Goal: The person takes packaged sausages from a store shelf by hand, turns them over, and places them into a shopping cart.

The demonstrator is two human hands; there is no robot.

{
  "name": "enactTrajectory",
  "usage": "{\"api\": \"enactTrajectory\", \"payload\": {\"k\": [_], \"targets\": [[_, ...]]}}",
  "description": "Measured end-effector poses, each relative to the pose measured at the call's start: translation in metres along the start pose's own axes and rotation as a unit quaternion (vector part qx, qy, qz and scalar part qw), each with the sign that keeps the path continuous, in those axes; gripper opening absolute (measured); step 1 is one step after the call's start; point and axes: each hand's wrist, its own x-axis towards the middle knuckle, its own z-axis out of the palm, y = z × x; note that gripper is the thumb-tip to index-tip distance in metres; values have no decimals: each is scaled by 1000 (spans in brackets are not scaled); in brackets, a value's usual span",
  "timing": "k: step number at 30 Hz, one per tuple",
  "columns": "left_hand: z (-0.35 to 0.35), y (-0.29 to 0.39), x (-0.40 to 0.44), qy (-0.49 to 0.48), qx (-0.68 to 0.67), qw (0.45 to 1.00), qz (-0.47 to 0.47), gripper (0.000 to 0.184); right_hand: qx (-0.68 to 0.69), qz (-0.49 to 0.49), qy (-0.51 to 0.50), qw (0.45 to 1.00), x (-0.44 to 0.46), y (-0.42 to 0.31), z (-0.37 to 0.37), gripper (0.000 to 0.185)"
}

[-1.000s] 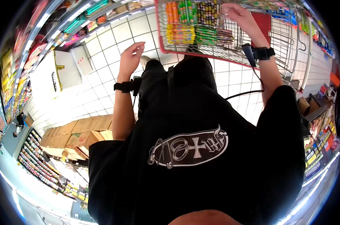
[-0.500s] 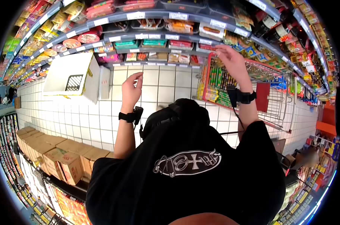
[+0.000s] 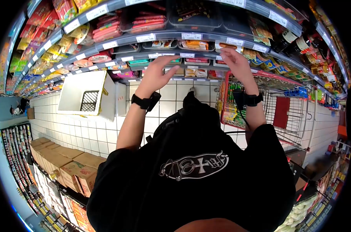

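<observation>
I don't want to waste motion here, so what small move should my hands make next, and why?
Probably ease the left hand forward to the orange packets on the shelf: it and the right hand look empty, both are raised before the shelf, and the cart on your right holds other packets, so a picked one could go there.

I see shelves (image 3: 128,41) ahead of the wearer (image 3: 194,193), packets (image 3: 149,24) lying in trays (image 3: 194,27) on them, bottles (image 3: 290,38) farther right. A cart (image 3: 281,113) with packs (image 3: 230,112) inside stands at the wearer's right. On the floor (image 3: 171,98) to the left I have a box (image 3: 73,91), and behind it a row of cartons (image 3: 63,162).
</observation>
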Motion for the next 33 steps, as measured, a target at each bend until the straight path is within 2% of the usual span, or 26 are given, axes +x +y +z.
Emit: {"api": "enactTrajectory", "payload": {"k": [2,4,6,8,9,10,11,12,13,14,15,16,17,19,21,24,26,28,33], "targets": [[6,-3,39,-16,-7,1000,6,39,-6,-16,-14,1000,28,9,-9,33],[12,-10,78,-27,51,996,62,41,13,-11,-22,1000,56,10,-12,33],[21,-18,116,-55,51,997,16,44,-46,-41,-14,998,87,12,-15,35],[29,-25,155,-73,64,995,-34,49,-14,-47,-15,999,115,19,-12,40],[36,-36,166,-80,62,994,-37,49,-33,-90,-16,995,131,28,-8,42],[44,-47,176,-55,150,987,33,51,-53,-133,-16,990,145,33,-4,44],[50,-56,184,-29,236,966,106,53,-49,-128,-14,990,157,36,-2,44],[53,-65,188,-37,234,966,103,53,-115,-148,-38,982,166,38,2,45],[53,-73,191,-99,291,950,64,52,-181,-168,-61,967,169,32,4,46],[53,-82,195,-156,346,925,27,51,-182,-164,-61,968,170,27,6,46],[57,-89,197,-150,375,915,-6,40,-259,-132,-97,952,167,14,8,47],[62,-96,196,-154,373,915,-6,40,-331,-96,-133,929,163,9,10,47],[66,-102,193,-138,386,912,-20,34,-354,-124,-102,921,166,27,19,39],[72,-100,187,-85,387,918,-21,16,-367,-139,-82,916,164,31,19,35],[73,-101,182,-92,393,915,-16,15,-376,-183,-36,908,163,31,20,33],[84,-105,173,-65,390,919,-2,16,-428,-152,-55,889,151,22,24,37],[88,-119,164,4,397,914,78,21,-453,-129,-88,878,146,13,26,41],[89,-118,164,13,399,914,79,22,-419,-148,-68,893,142,21,28,25],[92,-118,160,36,390,916,90,21,-412,-157,-82,894,148,36,25,41]]}}
